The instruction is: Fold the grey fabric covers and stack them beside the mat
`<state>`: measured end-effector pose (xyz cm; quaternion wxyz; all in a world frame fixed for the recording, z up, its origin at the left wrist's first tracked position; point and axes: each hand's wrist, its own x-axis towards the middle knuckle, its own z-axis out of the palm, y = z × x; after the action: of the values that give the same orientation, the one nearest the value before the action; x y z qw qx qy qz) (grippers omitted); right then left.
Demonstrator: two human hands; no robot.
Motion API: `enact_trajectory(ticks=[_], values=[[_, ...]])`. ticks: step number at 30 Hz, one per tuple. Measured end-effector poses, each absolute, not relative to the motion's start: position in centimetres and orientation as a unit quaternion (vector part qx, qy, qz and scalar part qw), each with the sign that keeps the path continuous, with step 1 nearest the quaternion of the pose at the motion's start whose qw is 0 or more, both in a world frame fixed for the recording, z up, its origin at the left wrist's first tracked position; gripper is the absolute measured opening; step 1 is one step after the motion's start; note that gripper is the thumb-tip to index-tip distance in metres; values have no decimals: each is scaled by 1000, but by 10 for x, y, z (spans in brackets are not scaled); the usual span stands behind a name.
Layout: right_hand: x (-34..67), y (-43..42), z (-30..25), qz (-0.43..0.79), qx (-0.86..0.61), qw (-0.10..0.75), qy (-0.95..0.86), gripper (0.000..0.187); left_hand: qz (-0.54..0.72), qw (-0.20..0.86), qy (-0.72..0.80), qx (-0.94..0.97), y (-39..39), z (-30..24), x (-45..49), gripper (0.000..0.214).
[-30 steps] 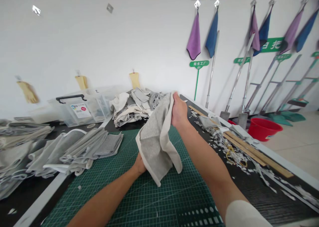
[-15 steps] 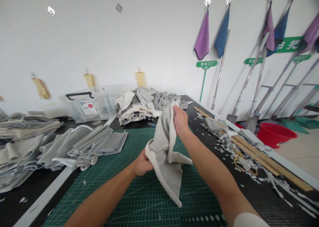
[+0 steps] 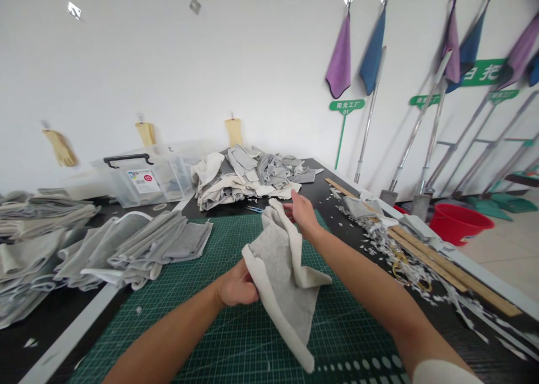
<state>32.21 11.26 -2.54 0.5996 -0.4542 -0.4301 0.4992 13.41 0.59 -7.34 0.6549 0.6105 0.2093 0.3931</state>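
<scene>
A grey fabric piece (image 3: 286,272) with thick off-white edges hangs in folds above the green cutting mat (image 3: 189,305). My left hand (image 3: 239,284) grips its left edge, the fingertips partly hidden behind the cloth. At the upper right of the cloth is my right hand (image 3: 304,213), its thumb raised and apart from the fingers. Those fingers are at the cloth's top edge, and whether they touch it is hard to see. The lower corner of the fabric dangles close over the mat.
Folded grey cloths (image 3: 151,243) lie left of the mat. Behind it are a heap of fabric scraps (image 3: 252,173), a clear plastic box (image 3: 147,176) and a small blue tool (image 3: 254,209). Wooden strips (image 3: 438,257), gold-handled scissors (image 3: 398,269) and white shreds line the right edge.
My right hand has loosened from the fabric's top edge, thumb and fingers parting. The cloth's top has sunk and its lower part spread out to the right. My left hand keeps its grip.
</scene>
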Motion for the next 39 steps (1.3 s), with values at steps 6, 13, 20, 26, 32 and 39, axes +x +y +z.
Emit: enact_trajectory(ticks=[6, 13, 20, 26, 32, 39], values=[[339, 77, -27, 410, -437, 608, -521, 47, 418, 657, 191, 598, 11, -59, 119, 65], [337, 13, -1, 178, -413, 411, -793, 48, 495, 644, 175, 556, 5, -36, 118, 64], [320, -5, -1, -91, -513, 330, -787, 44, 506, 610, 227, 566, 1, -32, 120, 61], [313, 4, -2, -45, -499, 292, -815, 25, 524, 537, 345, 564, 0, -24, 126, 54], [323, 16, 10, 199, -408, 381, -806, 27, 509, 458, 384, 619, 4, -10, 128, 37], [336, 21, 29, 351, -363, 495, -707, 26, 578, 410, 399, 582, 18, 10, 119, 30]])
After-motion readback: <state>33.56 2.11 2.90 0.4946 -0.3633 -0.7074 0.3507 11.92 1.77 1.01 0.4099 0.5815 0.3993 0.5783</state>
